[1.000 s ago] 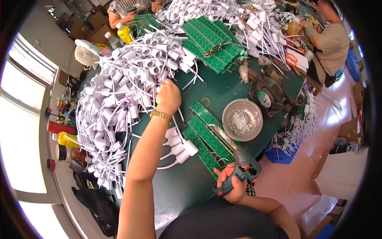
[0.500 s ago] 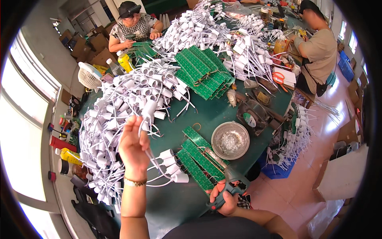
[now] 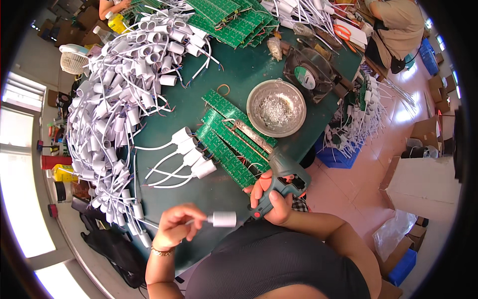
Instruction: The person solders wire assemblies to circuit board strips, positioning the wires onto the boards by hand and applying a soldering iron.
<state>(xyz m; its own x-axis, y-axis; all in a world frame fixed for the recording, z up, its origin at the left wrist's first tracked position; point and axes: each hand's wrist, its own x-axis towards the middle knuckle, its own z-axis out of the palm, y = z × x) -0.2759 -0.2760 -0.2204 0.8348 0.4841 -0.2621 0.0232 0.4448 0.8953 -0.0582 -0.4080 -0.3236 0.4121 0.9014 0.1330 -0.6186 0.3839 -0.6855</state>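
Note:
Near the table's front edge my left hand (image 3: 180, 223) pinches a white lamp socket (image 3: 224, 219) by its cable end, the socket lying level and pointing right. My right hand (image 3: 271, 199) is wrapped round the grip of a dark green soldering gun (image 3: 286, 174). Its metal tip reaches up and left over a small stack of green circuit boards (image 3: 219, 119). Just left of those boards lies a slanting row of several white sockets (image 3: 203, 168), their cables trailing left. The cable of the held socket is mostly hidden by my left fingers.
A metal bowl (image 3: 252, 115) of silvery bits stands beyond the boards, with a dark fan (image 3: 306, 74) behind it. A large heap of white sockets (image 3: 119, 94) covers the table's left side. More boards (image 3: 214, 12) are stacked at the back. Right of the table stands a blue bin (image 3: 338, 158).
My left hand has come down from the heap toward me with a socket, which has swung from upright to level. My right hand still holds the soldering gun. The view has tilted downward.

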